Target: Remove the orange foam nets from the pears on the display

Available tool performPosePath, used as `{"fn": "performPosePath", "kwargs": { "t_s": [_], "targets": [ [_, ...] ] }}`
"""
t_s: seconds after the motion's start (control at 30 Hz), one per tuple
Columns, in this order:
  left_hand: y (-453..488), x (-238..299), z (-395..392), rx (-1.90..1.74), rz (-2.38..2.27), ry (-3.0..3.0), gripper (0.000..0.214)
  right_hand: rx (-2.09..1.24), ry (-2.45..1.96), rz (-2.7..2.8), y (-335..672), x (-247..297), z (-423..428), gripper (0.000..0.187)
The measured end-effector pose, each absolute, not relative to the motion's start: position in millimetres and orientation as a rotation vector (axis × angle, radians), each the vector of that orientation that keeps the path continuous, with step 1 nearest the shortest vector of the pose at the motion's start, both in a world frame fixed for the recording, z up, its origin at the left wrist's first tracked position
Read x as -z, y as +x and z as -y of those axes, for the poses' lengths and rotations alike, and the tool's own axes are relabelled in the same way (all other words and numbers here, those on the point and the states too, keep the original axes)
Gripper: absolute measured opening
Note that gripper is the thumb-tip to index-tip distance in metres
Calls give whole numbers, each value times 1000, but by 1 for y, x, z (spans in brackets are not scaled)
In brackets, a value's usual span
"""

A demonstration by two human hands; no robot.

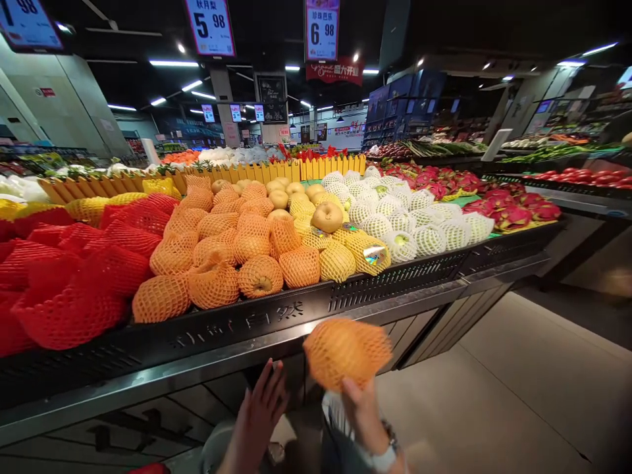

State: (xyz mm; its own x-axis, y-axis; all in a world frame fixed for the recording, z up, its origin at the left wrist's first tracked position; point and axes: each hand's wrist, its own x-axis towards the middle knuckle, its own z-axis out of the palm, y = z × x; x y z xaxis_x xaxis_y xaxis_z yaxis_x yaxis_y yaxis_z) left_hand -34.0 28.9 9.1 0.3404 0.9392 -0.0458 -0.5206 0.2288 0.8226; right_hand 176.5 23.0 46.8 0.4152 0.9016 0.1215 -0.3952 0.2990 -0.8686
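In my right hand (363, 411) is a pear in an orange foam net (340, 352), raised in front of the stand's metal edge; the net's loose end flares out to the right. A watch or bracelet circles that wrist. Beside it on the left, my left hand (264, 401) has its fingers stretched out and holds nothing. Behind both hands, orange-netted pears (260, 276) lie in rows on the black display rack (276, 313). A bare brown pear (328, 216) sits on top of yellow-netted pears (337, 262).
Red-netted fruit (74, 283) fills the rack's left side. White-netted fruit (399, 246) and dragon fruit (511, 207) lie to the right. A low yellow fence (266, 172) runs along the back. Price screens (322, 31) hang overhead. Tiled floor (474, 401) shows at lower right.
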Motion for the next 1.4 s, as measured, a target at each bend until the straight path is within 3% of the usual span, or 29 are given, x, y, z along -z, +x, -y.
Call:
{"fn": "performPosePath", "kwargs": {
  "t_s": [0.17, 0.27, 0.37, 0.53, 0.7, 0.9, 1.0, 1.13, 1.4],
  "targets": [
    [-45, 14, -39, -892, -763, 1120, 68, -385, -864, 1057, 222, -206, -109, 69],
    [-47, 14, -39, -808, -921, 1391, 61, -403, -651, 1314, 212, -293, -185, 69],
    [-55, 1, -37, -699, -1088, 1979, 48, -540, -605, 1405, 193, -333, -249, 61],
    [-69, -8, -36, -413, -1106, 2565, 48, -733, -844, 1402, 173, -326, -294, 50],
    [-71, -6, -40, -351, -1199, 2543, 48, -1165, -1104, 1444, 166, -314, -302, 19],
    [-69, -14, -41, -234, -1290, 2410, 47, -1421, -1155, 1698, 161, -327, -307, 7],
    [-70, -10, -42, -219, -1308, 2360, 48, -1439, -1147, 1818, 156, -332, -313, 11],
    [-74, 0, -44, -323, -1277, 2317, 47, -1170, -963, 1993, 143, -324, -310, 25],
    [-76, 2, -44, -362, -1247, 2214, 45, -855, -931, 1816, 137, -300, -331, 45]
  ]
}}
